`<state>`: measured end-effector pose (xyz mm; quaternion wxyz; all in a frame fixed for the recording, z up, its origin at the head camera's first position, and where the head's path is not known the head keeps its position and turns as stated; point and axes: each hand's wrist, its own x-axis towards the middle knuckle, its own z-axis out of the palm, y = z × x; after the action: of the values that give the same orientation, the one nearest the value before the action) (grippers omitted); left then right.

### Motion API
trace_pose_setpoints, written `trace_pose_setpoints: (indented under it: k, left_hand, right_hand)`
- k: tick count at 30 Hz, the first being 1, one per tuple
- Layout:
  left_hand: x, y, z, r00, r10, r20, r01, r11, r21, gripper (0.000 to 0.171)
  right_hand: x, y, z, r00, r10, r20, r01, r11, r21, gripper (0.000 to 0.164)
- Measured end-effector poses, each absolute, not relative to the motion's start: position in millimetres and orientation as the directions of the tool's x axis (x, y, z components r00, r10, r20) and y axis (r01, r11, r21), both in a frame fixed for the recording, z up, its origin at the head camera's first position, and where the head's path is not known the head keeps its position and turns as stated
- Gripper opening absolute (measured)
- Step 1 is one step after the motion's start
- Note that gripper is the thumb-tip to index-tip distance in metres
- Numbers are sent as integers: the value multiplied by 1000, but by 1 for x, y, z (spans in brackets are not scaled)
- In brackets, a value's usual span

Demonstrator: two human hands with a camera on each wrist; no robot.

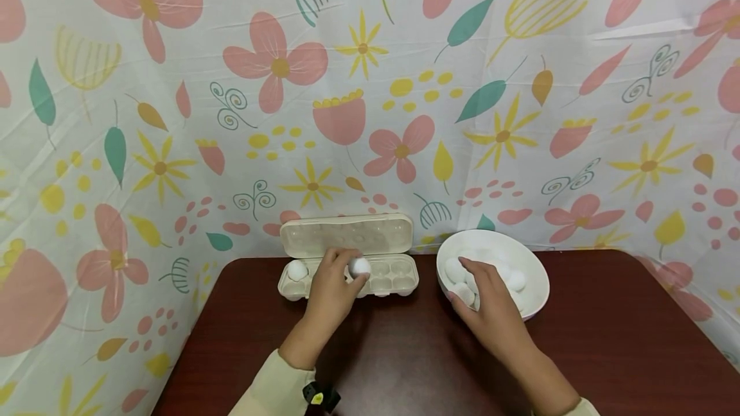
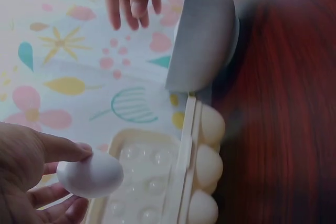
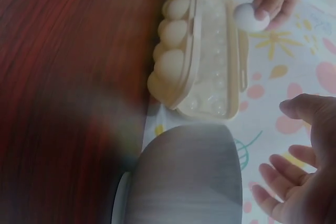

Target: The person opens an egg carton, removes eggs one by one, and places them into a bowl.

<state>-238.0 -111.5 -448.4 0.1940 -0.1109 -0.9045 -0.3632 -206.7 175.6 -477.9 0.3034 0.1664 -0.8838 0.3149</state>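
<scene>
My left hand [image 1: 334, 284] pinches a white egg [image 2: 92, 174] between thumb and fingers, held above the open egg carton [image 1: 399, 275]. Another egg [image 1: 297, 270] sits in a back cup at the carton's left end. The carton's lid [image 1: 347, 236] stands raised at the rear; my left hand hides some of the cups. Over the front of a white bowl [image 1: 540, 287] hovers my right hand [image 1: 491, 297], fingers spread and nothing between them. Several white eggs [image 1: 516, 280] lie in that bowl, partly hidden by the right hand.
Carton and bowl stand side by side at the back of a dark red-brown wooden table [image 1: 393, 364]. Directly behind the table hangs a flower-patterned cloth [image 1: 399, 82]. A black band [image 1: 321, 397] shows at my left wrist.
</scene>
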Motion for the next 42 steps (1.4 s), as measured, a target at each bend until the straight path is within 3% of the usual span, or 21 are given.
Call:
trace_pose_setpoints:
  k: [14,27,34,42]
  left_hand:
    - [-210,-92,-443,-901,99,422,380,651,658,34]
    - [-191,-79,-449,-905,161,394,401,633,663,36]
    - [-184,-73,-452,-912,170,373,394,614,684,37]
    - [-181,-69,-457,-906,181,382,410,597,689,36]
  right_hand:
    - [-192,150,-479,-726,-177,665,-568,700,-433,68]
    - [-181,130,-485,-730,-312,608,-639,628,-445,69]
    - [-177,122,-488,-741,-324,587,-649,571,-503,68]
    - [-175,117,-490,-710,-318,629,-678,552,-486,69]
